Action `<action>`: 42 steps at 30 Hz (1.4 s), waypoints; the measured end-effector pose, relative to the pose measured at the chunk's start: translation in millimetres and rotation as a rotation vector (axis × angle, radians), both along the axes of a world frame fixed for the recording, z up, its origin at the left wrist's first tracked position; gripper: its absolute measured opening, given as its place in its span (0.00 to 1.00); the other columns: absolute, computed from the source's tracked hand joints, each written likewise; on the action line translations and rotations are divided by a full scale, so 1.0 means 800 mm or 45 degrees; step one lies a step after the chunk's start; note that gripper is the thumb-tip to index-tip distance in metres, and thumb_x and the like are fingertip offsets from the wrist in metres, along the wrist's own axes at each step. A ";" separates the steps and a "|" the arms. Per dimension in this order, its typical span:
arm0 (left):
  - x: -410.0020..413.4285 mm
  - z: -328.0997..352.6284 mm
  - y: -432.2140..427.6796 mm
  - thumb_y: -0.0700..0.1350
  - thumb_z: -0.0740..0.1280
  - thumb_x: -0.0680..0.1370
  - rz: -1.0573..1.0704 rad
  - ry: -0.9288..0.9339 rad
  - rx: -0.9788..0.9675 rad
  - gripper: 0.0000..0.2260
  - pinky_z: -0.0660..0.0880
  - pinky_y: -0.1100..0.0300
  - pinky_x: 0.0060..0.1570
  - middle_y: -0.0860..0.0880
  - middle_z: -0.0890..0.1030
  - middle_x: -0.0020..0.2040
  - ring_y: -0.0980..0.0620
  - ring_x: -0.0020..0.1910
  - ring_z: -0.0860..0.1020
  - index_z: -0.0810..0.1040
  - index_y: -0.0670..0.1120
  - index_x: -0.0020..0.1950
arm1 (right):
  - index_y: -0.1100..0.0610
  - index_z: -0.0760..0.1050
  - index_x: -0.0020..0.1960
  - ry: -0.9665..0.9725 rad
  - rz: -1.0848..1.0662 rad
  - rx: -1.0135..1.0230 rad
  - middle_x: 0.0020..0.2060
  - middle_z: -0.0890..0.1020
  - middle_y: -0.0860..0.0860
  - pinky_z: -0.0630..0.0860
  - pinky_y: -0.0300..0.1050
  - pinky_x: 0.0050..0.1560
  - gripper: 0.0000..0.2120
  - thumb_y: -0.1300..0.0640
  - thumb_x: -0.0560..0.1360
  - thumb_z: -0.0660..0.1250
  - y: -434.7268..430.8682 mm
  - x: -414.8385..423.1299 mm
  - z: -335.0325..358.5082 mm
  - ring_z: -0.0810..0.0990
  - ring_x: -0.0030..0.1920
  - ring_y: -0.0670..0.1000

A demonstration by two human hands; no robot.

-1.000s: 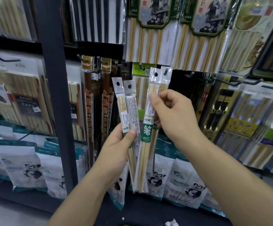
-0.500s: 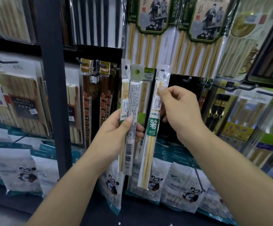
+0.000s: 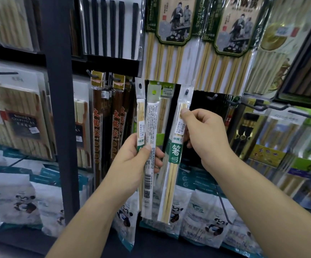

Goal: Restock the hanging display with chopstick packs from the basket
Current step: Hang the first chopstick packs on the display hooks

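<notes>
Slim clear chopstick packs, seemingly bamboo.

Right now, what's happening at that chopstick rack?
A person is restocking. The left hand grips two slim chopstick packs upright. The right hand pinches a third pack near its top, with its hang hole up at the height of the pegs. Whether it is on a peg yet cannot be told.

Since 1 s ago: left hand has raised its two packs - now upright, side by side. Right hand lifted its single pack higher too.
</notes>
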State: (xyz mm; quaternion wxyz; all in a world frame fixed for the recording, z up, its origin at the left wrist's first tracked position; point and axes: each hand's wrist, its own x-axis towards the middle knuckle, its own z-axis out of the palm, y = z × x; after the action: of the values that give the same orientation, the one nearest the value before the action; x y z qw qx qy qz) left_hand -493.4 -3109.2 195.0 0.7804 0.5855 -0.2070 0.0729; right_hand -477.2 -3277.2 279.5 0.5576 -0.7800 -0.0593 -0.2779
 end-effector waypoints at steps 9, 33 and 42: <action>-0.002 -0.003 0.002 0.40 0.59 0.86 -0.025 -0.007 0.044 0.08 0.81 0.57 0.42 0.44 0.86 0.49 0.50 0.41 0.83 0.75 0.45 0.63 | 0.54 0.79 0.40 0.021 -0.106 -0.229 0.33 0.82 0.53 0.83 0.58 0.41 0.15 0.44 0.80 0.69 -0.009 0.001 -0.009 0.84 0.37 0.53; -0.003 -0.007 -0.011 0.49 0.66 0.79 -0.101 0.190 -0.109 0.09 0.82 0.50 0.47 0.47 0.81 0.46 0.49 0.48 0.79 0.87 0.51 0.47 | 0.66 0.79 0.49 -0.049 0.101 -0.107 0.36 0.77 0.64 0.71 0.45 0.33 0.16 0.51 0.83 0.66 0.008 -0.021 0.020 0.71 0.32 0.52; -0.004 -0.008 -0.003 0.48 0.63 0.83 -0.083 0.175 -0.097 0.12 0.72 0.59 0.30 0.50 0.75 0.39 0.53 0.34 0.74 0.86 0.47 0.49 | 0.74 0.72 0.50 0.080 0.111 0.088 0.37 0.73 0.57 0.68 0.51 0.39 0.23 0.50 0.84 0.63 0.007 -0.010 0.019 0.69 0.37 0.55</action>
State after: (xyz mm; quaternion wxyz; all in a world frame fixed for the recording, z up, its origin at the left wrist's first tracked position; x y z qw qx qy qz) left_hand -496.4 -3111.9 188.5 0.8164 0.5520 -0.1688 0.0151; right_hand -484.9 -3271.5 294.8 0.5974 -0.7652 -0.0663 -0.2306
